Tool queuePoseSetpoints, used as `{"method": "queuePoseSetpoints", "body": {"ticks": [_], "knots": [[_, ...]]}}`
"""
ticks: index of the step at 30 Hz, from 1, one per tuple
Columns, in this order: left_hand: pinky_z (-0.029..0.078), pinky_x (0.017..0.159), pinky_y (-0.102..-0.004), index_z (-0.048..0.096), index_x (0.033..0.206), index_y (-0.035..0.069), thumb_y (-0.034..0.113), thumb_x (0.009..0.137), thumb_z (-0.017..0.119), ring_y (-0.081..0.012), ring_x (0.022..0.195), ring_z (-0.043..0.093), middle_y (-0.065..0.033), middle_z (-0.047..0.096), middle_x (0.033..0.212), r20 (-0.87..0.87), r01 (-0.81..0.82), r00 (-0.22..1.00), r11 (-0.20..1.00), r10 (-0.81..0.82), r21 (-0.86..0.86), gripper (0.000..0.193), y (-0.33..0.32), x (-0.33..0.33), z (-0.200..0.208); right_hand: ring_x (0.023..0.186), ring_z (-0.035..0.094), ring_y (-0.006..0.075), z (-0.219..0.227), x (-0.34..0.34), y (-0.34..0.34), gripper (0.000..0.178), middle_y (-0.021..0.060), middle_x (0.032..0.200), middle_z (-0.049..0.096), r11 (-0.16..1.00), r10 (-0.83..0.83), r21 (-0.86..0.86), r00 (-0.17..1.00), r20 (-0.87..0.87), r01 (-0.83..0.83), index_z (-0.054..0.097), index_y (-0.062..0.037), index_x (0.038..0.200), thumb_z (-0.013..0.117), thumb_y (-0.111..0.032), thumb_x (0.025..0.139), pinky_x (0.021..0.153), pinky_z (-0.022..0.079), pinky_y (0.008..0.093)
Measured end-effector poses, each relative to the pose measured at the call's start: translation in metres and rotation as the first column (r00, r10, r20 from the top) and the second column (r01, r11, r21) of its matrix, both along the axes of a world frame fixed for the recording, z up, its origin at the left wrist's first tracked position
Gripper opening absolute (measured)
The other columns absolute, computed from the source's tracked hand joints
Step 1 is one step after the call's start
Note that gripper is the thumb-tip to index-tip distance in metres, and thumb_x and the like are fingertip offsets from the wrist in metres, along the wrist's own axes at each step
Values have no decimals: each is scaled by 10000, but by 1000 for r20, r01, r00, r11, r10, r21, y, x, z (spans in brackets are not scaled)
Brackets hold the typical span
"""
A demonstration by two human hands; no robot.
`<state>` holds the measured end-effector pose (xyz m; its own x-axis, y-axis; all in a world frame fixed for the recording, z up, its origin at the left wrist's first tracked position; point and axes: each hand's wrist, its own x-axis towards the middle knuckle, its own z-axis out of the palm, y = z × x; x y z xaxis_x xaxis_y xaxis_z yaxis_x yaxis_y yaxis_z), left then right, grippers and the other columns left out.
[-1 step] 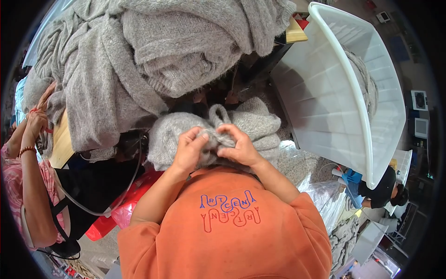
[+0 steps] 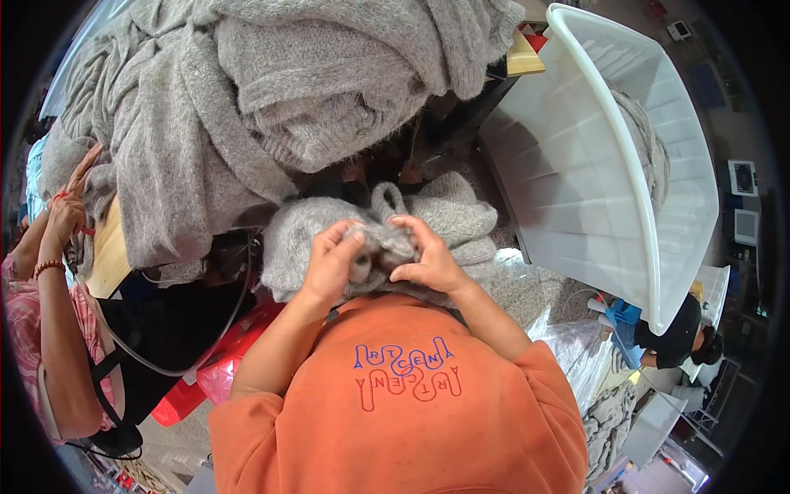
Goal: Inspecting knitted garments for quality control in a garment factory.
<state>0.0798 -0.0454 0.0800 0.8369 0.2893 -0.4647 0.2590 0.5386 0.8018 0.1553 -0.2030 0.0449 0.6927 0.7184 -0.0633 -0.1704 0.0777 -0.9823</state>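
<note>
A fuzzy grey knitted garment lies bunched across my lap. My left hand pinches a fold of it between thumb and fingers. Just to the right, my right hand has its fingers curled on the same bunched knit, thumb bent in below. The held part lies between the two hands and looks blurred. Behind it a narrow loop of the knit stands up. More folds of grey knit rest to the right of my right hand.
A big heap of grey knitwear covers the wooden table ahead. At the right stands a large white plastic bin with knitwear inside. To the left, a co-worker's hand is at the heap's edge. Red plastic bags lie left of me.
My right thumb has moved slightly down and away from its fingers. The knit between my hands has shifted a little and turned. The co-worker's hands have barely moved.
</note>
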Motion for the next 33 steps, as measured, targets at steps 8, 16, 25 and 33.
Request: {"method": "queuePoseSetpoints", "body": {"ticks": [8, 16, 25, 33], "knots": [[475, 651, -264, 580, 890, -9, 134, 835, 543, -130, 697, 588, -74, 627, 820, 61, 50, 997, 990, -42, -128, 158, 27, -5, -5, 745, 593, 236, -14, 11, -49, 222, 117, 808, 593, 951, -65, -278, 966, 248, 135, 591, 17, 908, 587, -13, 688, 666, 458, 289], [494, 646, -273, 601, 820, 6, 114, 807, 570, -150, 683, 610, -86, 636, 785, 54, -5, 998, 950, 24, -313, 114, 31, -4, 27, 649, 570, 237, 0, 30, -59, 212, 123, 722, 565, 946, 234, -291, 927, 295, -146, 578, -18, 925, 535, 16, 721, 582, 427, 318], [498, 654, -285, 602, 834, 3, 76, 756, 606, -155, 684, 608, -84, 637, 804, 86, 8, 996, 933, 24, -359, 108, 37, -11, 24, 703, 556, 260, 21, 26, -50, 260, 119, 743, 568, 894, 86, -406, 816, 571, 190, 557, 1, 896, 482, 71, 657, 637, 439, 325], [439, 550, -280, 597, 718, -66, 70, 728, 642, -126, 614, 565, -40, 617, 662, -255, 321, 944, 393, -210, 862, 144, 31, -21, -3, 714, 563, 227, 1, 24, -57, 249, 111, 774, 572, 856, 125, -483, 834, 537, 182, 549, 12, 886, 465, 68, 658, 643, 439, 285]]}}
